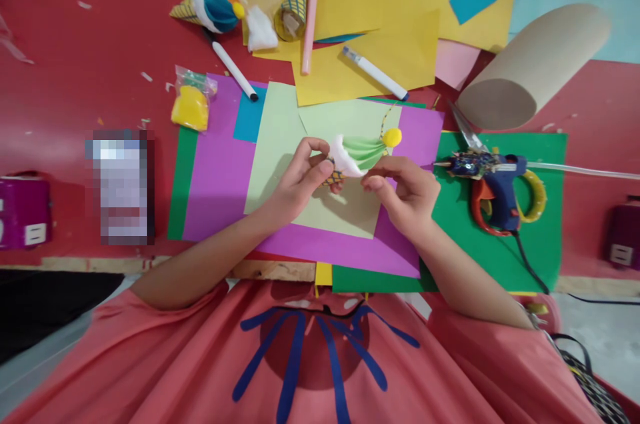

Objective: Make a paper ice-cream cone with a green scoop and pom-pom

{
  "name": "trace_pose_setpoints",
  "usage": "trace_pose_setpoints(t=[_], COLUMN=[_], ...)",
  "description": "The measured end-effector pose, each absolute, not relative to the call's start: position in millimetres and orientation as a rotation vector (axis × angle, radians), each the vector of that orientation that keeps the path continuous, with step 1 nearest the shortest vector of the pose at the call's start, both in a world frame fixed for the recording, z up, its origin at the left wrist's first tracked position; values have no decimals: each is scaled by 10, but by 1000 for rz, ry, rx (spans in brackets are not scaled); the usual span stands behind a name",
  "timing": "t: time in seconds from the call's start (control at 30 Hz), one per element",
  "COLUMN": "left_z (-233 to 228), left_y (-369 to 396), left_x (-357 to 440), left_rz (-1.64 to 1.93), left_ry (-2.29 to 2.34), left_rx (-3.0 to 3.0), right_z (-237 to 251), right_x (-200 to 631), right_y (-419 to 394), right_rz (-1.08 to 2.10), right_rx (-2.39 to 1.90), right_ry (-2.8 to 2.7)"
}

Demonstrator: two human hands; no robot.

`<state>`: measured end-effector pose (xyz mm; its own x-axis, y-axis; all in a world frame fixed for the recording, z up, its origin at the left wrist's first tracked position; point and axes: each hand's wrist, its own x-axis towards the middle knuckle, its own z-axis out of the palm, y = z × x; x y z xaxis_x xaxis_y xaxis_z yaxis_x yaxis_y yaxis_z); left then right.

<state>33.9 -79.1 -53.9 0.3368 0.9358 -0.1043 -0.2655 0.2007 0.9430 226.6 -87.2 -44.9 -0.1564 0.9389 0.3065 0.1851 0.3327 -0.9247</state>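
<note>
My left hand (307,177) is closed around the cone end of a small craft ice-cream cone (363,154). It has a green pleated top, a white fluffy rim, a yellow pompom and a thin twisted cord loop by the pompom. Curled in a pinch, my right hand (407,194) is at the lower right edge of the green top. Whatever its fingertips grip is hidden. Beneath both hands lies a pale green sheet (320,211) on a purple sheet (215,171).
To the right, a blue glue gun (500,191) rests over scissors (535,196) on a green sheet (540,237), below a cardboard tube (545,64). A finished blue-topped cone (215,7), markers (375,73) and a yellow clay packet (191,107) lie beyond. A phone (123,187) sits left.
</note>
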Motion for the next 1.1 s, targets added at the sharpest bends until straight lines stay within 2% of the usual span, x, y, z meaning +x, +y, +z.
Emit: trace_pose_setpoints(t=[0.17,0.6,0.9,1.1], left_z=[-593,-662,-671,-574], left_y=[-812,-890,-887,-897], left_x=[353,323,349,351], left_rz=[1148,1059,1114,976], left_ry=[883,1079,1070,998], left_rx=[1194,1670,1722,1377], right_z=[-467,-469,-411,-428], right_x=[2248,2203,2185,2204], right_y=[-848,-849,-822,-820], right_rz=[1107,1323,1418,1394], right_rx=[-1039,-1069,-1076,-1069], right_ry=[-1394,-1376,-1326,-1352])
